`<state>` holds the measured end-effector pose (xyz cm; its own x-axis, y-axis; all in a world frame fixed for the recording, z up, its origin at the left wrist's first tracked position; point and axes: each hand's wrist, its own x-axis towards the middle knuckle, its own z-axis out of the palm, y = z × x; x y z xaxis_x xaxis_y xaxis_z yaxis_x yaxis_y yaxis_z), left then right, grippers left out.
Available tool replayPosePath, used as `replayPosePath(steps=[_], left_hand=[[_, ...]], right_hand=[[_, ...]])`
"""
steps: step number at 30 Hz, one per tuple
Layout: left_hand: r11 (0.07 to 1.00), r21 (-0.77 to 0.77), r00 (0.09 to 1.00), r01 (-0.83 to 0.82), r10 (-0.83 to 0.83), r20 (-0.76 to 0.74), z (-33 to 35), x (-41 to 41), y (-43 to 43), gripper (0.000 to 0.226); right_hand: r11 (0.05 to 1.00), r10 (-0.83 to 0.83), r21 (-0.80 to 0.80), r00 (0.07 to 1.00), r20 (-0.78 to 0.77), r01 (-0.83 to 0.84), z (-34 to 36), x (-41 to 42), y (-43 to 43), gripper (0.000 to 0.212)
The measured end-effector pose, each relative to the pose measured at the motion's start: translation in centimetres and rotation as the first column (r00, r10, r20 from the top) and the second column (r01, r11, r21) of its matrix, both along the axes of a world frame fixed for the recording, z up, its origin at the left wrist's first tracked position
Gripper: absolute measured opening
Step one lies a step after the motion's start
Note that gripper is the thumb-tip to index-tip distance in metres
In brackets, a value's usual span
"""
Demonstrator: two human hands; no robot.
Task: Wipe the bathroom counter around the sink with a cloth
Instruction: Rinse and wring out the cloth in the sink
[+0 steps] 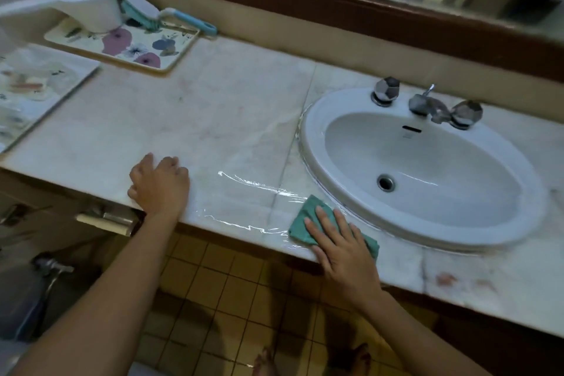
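My right hand (341, 241) presses the cloth (300, 220) with flat fingers at the front edge of the desk (213, 107). The cloth's length slants along the sink (308, 131) rim. My left hand (160, 186), loosely curled and empty, rests leftward, with wet marble between.

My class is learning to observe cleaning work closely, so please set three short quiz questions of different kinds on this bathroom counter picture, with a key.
1. True or false: the right hand presses a green cloth flat on the pale marble counter.
2. Where does the white plastic dipper stand? A) directly on the counter B) on the flowered rectangular tray C) in the right hand
3. Fill in: wet streaks shine between the cloth and the ____ hand.
Key: 1 true; 2 B; 3 left, since the left hand rests at the counter's front edge.
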<state>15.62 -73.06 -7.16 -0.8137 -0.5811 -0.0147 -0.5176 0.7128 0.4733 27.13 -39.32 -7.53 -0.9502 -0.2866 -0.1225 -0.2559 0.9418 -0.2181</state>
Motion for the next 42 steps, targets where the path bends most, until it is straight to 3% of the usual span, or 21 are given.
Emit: replayPosePath(steps=[2,5,7,9,12,14,16,18,21,23,26,29,32,36,39,42], left_hand=[[0.992,0.116,0.998,-0.052,0.057,-0.035,1.5,1.0,3.0,0.029],[0.958,0.220,0.963,0.185,-0.133,-0.234,2.3,5.4,9.8,0.016],[0.879,0.270,0.893,0.393,-0.295,-0.339,2.3,8.7,14.4,0.018],[0.784,0.275,0.805,0.557,-0.427,-0.413,2.3,11.2,18.3,0.021],[0.614,0.140,0.597,0.777,-0.646,-0.476,3.2,12.4,23.0,0.035],[0.476,-0.016,0.422,0.879,-0.794,-0.438,4.0,11.6,25.5,0.051],[0.302,-0.210,0.232,0.930,-0.925,-0.302,4.9,9.7,27.6,0.072],[0.106,-0.345,0.086,0.933,-0.994,-0.071,5.9,7.4,29.7,0.093],[-0.071,-0.429,0.008,0.901,-0.984,0.178,7.4,4.1,32.8,0.110],[-0.125,-0.432,-0.038,0.893,-0.978,0.207,7.7,2.1,34.5,0.109],[-0.085,-0.360,-0.067,0.929,-0.996,0.063,7.6,-0.1,36.3,0.098],[-0.060,-0.462,-0.035,0.885,-0.997,0.062,8.3,-2.2,38.1,0.078],[-0.128,-0.568,-0.067,0.813,-0.990,0.128,9.6,-4.2,39.7,0.057],[-0.242,-0.605,-0.092,0.759,-0.959,0.268,11.6,-6.3,41.4,0.038],[-0.254,-0.501,-0.044,0.828,-0.919,0.393,13.5,-7.9,42.5,0.025],[-0.275,-0.489,-0.025,0.828,-0.888,0.458,14.5,-9.7,43.1,0.023]], right_hand=[[0.997,-0.037,-0.064,0.999,-0.002,0.037,0.1,0.8,1.9,0.051],[0.951,-0.112,-0.281,0.991,0.075,0.129,0.9,1.6,4.7,0.050],[0.846,-0.220,-0.448,0.955,0.199,0.288,2.2,1.8,6.4,0.042],[0.663,-0.333,-0.577,0.878,0.344,0.477,4.3,1.5,8.0,0.021],[0.486,-0.375,-0.655,0.815,0.441,0.578,7.6,1.1,10.0,0.024],[0.296,-0.332,-0.671,0.732,0.595,0.680,8.5,0.8,11.5,0.027],[0.072,-0.217,-0.620,0.619,0.755,0.781,9.0,0.4,13.2,0.030],[-0.023,-0.090,-0.526,0.522,0.848,0.850,10.1,-0.1,15.0,0.031],[0.069,0.089,-0.473,0.467,0.880,0.878,11.8,-1.6,17.4,0.029],[0.125,0.182,-0.483,0.459,0.870,0.867,12.6,-3.1,18.8,0.032],[0.167,0.249,-0.523,0.478,0.842,0.836,13.5,-5.5,20.6,0.031],[0.206,0.252,-0.552,0.501,0.828,0.808,14.1,-7.7,22.2,0.026],[0.319,0.139,-0.508,0.490,0.860,0.801,14.6,-9.9,24.2,0.024],[0.529,0.139,-0.447,0.446,0.884,0.721,15.4,-12.1,26.0,0.016],[0.573,0.177,-0.473,0.462,0.869,0.670,15.3,-13.5,26.5,0.007],[0.590,0.159,-0.480,0.490,0.857,0.649,14.7,-14.7,26.6,0.015]])
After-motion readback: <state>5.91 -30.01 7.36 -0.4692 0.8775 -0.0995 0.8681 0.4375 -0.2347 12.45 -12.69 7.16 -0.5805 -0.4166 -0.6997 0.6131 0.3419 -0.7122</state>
